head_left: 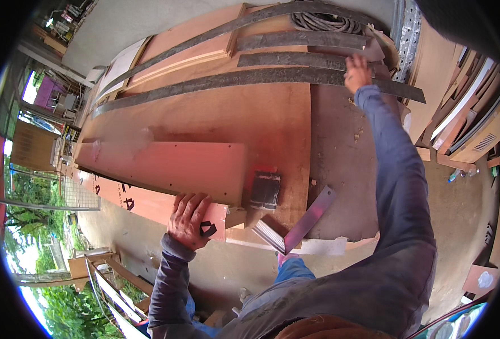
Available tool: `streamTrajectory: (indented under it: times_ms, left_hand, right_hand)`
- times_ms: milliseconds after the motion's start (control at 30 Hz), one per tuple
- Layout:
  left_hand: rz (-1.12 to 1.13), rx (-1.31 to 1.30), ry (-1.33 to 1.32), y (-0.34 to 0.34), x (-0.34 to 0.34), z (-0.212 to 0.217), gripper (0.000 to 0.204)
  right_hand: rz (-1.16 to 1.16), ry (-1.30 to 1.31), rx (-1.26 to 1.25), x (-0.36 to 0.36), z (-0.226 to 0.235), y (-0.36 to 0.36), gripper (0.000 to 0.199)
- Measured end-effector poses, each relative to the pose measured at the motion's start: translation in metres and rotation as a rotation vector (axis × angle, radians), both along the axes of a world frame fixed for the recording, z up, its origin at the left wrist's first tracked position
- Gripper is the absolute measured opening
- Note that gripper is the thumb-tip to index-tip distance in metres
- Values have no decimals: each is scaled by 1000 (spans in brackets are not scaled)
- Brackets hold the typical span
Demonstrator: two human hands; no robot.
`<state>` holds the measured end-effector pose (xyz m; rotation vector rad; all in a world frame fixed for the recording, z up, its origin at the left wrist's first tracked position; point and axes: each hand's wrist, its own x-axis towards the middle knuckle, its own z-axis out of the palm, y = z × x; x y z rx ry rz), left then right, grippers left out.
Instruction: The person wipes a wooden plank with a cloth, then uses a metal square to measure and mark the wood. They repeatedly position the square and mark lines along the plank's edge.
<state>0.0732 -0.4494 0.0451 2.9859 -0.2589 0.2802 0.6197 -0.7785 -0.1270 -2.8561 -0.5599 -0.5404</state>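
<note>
My left hand [190, 220] curls over the near right corner of a reddish-pink board [216, 164], fingers on top of its edge. The board is long, with small dark holes and dark lettering along its near side. My right hand [358, 73] is stretched far forward, fingers somewhat apart, over the dark grey strips [295, 76]; I cannot tell how firmly it touches them. A try square [312, 217] lies near the table's front edge. Beside the board's right end is a dark square pad [265, 190].
Large plywood sheets [284, 124] cover the work surface. A coiled grey hose [326, 22] lies at the back. Wood offcuts and curved strips [470, 107] lean at the right. Timber pieces [128, 277] stand on the floor at the lower left, with greenery outside.
</note>
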Motion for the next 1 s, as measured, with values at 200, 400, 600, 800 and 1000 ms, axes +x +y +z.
streamTrajectory:
  times_ms: [200,400,600,800,1000]
  left_hand:
    - [-9,11,5,3,-2,-2,74]
    - [-31,23,-81,1,-2,-4,65]
    - [-140,119,-356,23,-17,-40,59]
    - [-129,60,-160,19,-10,-24,94]
    - [-233,115,-187,27,-16,-28,92]
  right_hand:
    - [803,529,176,-177,12,8,75]
    - [1095,774,-35,-294,30,-33,82]
    - [970,116,29,-367,-34,-47,50]
    - [765,416,-318,-387,17,-67,44]
    - [725,390,-56,-435,60,-90,50]
